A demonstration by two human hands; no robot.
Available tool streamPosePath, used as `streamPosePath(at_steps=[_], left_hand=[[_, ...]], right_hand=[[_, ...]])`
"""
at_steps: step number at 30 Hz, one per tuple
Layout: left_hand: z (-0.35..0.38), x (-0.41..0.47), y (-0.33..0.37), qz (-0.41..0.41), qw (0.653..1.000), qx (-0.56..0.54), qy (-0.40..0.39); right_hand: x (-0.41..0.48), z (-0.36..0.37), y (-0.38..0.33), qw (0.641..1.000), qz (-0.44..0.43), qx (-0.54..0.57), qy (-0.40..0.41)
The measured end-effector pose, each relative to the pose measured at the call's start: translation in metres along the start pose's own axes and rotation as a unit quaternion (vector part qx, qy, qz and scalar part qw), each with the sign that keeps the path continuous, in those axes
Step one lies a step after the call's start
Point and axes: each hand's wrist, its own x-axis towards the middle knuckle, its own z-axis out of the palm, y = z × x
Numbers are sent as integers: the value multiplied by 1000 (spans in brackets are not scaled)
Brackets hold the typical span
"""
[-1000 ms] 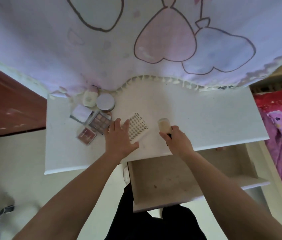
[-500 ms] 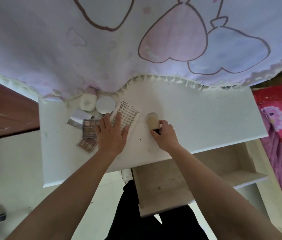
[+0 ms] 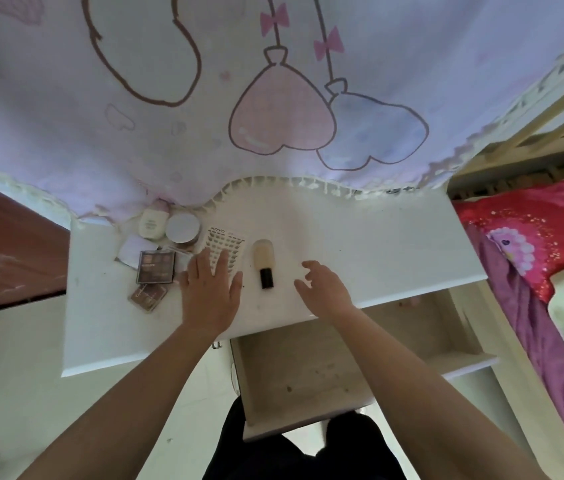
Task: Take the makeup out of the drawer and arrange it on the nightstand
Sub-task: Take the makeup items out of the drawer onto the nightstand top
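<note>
On the white nightstand (image 3: 360, 244) lies a beige foundation bottle with a black cap (image 3: 263, 263). My right hand (image 3: 323, 289) hovers just right of it, fingers spread, holding nothing. My left hand (image 3: 210, 287) rests flat on the near end of a white false-lash card (image 3: 222, 241). To the left sit an eyeshadow palette (image 3: 155, 266), a small brown palette (image 3: 148, 296), a white square compact (image 3: 136, 249), a round jar (image 3: 182, 228) and a pale lotion bottle (image 3: 153, 221). Below the top, the drawer (image 3: 308, 372) stands open and looks bare inside.
A white curtain (image 3: 273, 98) with heart balloons hangs over the back of the nightstand. A bed with red and purple bedding (image 3: 543, 237) lies to the right. A dark red panel (image 3: 3, 244) is to the left. My dark-clothed legs show below the drawer.
My right hand let go of the foundation bottle, which now lies on the top, and drew back to the right. My left hand slid the lash card toward the back and stays on it.
</note>
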Motion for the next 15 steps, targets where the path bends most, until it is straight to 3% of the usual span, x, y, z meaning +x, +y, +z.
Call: streamPosePath(at_steps=[8, 15], left_hand=[[21, -69, 111, 16, 1000, 13, -7], [88, -132, 203, 61, 997, -5, -51]], right_hand=[[-53, -51, 136, 999, -12, -30, -38], [-62, -42, 260, 993, 19, -83, -78]])
